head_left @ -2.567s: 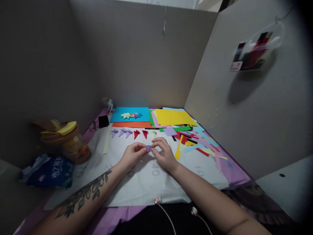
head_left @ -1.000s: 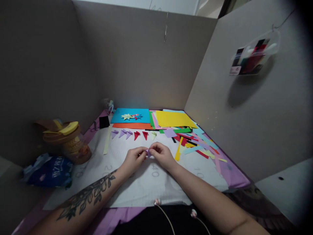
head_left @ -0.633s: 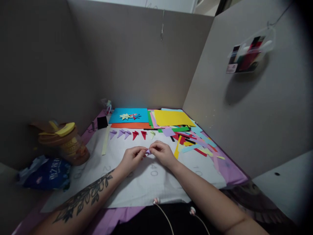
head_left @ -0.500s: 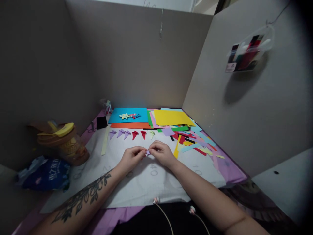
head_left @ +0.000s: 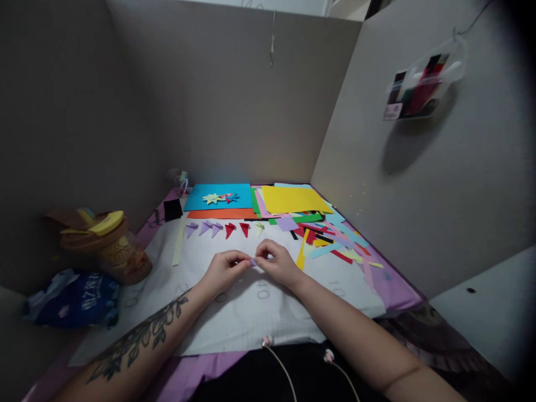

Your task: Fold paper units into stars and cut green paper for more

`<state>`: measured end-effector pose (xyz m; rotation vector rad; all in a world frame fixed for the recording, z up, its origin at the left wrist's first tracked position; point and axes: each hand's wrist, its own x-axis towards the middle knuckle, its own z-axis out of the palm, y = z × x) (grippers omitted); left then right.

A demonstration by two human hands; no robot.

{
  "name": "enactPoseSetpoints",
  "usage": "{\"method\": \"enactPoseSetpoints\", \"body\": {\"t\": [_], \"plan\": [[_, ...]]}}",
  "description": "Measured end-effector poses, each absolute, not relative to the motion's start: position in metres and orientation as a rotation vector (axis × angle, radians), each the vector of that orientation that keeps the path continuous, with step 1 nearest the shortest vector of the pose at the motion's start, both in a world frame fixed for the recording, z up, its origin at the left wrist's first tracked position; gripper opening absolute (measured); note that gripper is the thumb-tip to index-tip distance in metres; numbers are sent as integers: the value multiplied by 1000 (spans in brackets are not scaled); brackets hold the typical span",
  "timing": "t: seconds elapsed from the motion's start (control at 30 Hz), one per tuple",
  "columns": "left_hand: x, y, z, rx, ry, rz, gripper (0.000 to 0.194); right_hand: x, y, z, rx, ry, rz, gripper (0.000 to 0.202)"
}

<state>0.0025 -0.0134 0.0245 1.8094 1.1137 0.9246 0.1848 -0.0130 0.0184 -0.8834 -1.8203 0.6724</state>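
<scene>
Between the fingertips of both hands is a small purple piece of paper (head_left: 253,262), mostly covered by the fingers. My left hand (head_left: 226,269) pinches it from the left, thumb against forefinger. My right hand (head_left: 275,261) is closed on its other side. Beyond the hands lies a row of small folded paper pieces: purple ones (head_left: 205,227), red ones (head_left: 230,230) and a pale green one (head_left: 259,229). They rest on the white sheet (head_left: 240,329) that covers the table.
Colored paper strips (head_left: 330,245) lie scattered at right, near a yellow sheet (head_left: 295,200). Folded paper stars (head_left: 213,199) sit on a blue sheet (head_left: 196,195). At left stand a lidded cup (head_left: 121,251) and a blue packet (head_left: 79,298). Grey panels (head_left: 234,100) enclose the table.
The purple paper shows a little less between the fingers, with the right fingers slightly shifted. Both hands stay in nearly the same place. The whole view has moved slightly.
</scene>
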Motion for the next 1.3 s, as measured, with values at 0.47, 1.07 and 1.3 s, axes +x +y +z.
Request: {"method": "enactPoseSetpoints", "body": {"t": [0.47,1.07,1.3], "plan": [[9,-18,23,1841,1155,1143,16,176,-15,14,-796,-1759,466,10],[15,-20,25,1905,1225,1063,18,169,-22,13,-1005,-1671,661,7],[15,-18,21,1810,1196,1001,20,171,-19,10,-978,-1653,818,6]]}}
